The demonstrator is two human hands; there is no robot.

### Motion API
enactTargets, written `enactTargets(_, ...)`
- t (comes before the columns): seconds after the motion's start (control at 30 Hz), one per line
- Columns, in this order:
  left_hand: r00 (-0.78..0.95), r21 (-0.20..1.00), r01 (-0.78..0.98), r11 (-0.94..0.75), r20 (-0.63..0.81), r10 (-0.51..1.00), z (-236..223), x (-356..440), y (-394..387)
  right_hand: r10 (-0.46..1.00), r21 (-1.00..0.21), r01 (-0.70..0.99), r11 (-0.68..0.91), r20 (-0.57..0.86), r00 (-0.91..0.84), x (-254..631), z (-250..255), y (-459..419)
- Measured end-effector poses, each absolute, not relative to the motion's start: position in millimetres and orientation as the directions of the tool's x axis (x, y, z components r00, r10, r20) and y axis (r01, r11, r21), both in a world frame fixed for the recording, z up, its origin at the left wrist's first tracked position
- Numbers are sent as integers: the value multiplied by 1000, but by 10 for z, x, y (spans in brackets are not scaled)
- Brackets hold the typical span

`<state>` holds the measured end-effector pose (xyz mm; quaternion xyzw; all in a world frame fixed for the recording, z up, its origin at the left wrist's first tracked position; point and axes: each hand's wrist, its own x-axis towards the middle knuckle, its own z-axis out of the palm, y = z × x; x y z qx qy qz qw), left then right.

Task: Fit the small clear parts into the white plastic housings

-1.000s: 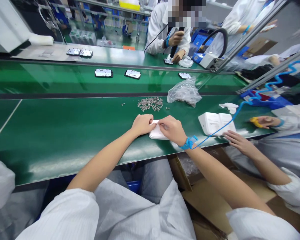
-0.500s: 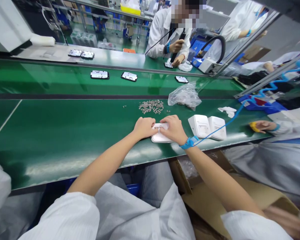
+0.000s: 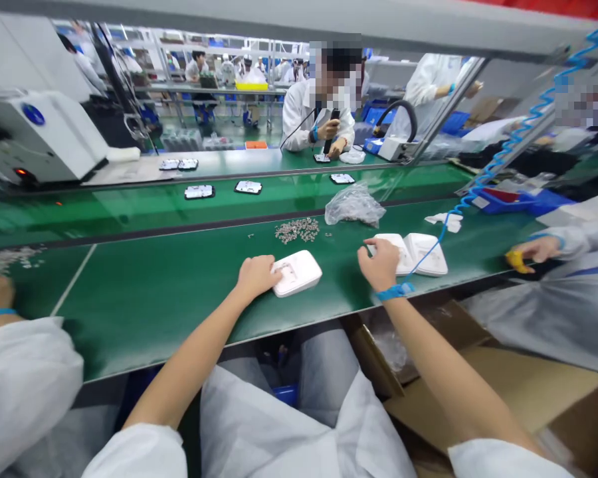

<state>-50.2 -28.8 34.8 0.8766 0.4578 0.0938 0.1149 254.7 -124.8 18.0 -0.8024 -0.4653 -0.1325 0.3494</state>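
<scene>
White plastic housing (image 3: 301, 273) lying on the green bench top (image 3: 179, 285), in front of the pile of small metal parts (image 3: 297, 230). The left hand (image 3: 256, 277) is touching its left end; whether those fingers are clamping is unclear. The right hand (image 3: 383, 263) is curling beside the paired white housings (image 3: 428, 255), its grip unclear. Good handling is probably calling for light, even steadying at the rim, with fingertips clearing the recess. The recess is facing upward; the long axis is running left to right, its right end slanting away from the person.

Left hand (image 3: 257, 275) curled, right hand (image 3: 380, 264) half-open
</scene>
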Motion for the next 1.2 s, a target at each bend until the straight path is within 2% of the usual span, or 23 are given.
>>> enactTargets(0.07,458,234,862,-450,24,889,376,-1004,-248,612,-326,813,-482,539,579,2728,38,-1377)
enactTargets(0.13,309,178,936,-302,-8,951,415,-1567,-166,587,-269,773,-575,523,618,2827,-100,-1500)
enactTargets(0.27,106,53,993,-105,-8,994,573,-2525,5,599,-266,751,-605,470,649,2754,-171,-1642)
enactTargets(0.33,70,7,997,-71,86,994,667,-2726,43,645,-253,785,-566,457,613,2597,-97,-1648)
enactTargets(0.4,135,-20,991,-135,300,944,718,-2652,58,726,-223,841,-493,428,538,2369,13,-1624)
enactTargets(0.47,289,-58,953,-297,469,835,685,-2317,80,805,-210,889,-407,378,458,2089,132,-1582)
enactTargets(0.53,436,-78,886,-457,475,764,563,-1815,139,837,-252,901,-354,343,425,1789,244,-1536)
enactTargets(0.6,475,-38,854,-519,464,748,396,-1295,253,845,-313,890,-331,322,428,1507,344,-1500)
enactTargets(0.7,365,115,879,-462,459,810,190,-768,493,864,-409,859,-308,257,433,1177,459,-1470)
enactTargets(0.77,330,181,885,-428,403,853,123,-647,636,873,-530,804,-269,219,436,1037,503,-1443)
enactTargets(0.87,343,209,880,-427,341,875,98,-675,755,894,-742,657,-132,197,402,932,519,-1340)
enactTargets(0.97,365,186,875,-448,356,860,103,-735,766,919,-845,535,-11,202,339,946,516,-1160)
enactTargets(1.03,403,184,847,-499,391,828,115,-729,722,927,-843,536,52,241,288,1028,532,-1017)
enactTargets(1.1,484,239,746,-622,447,752,131,-676,635,923,-787,599,149,327,200,1163,562,-877)
enactTargets(1.2,602,372,437,-819,556,573,143,-505,423,880,-621,708,335,475,1,1404,600,-711)
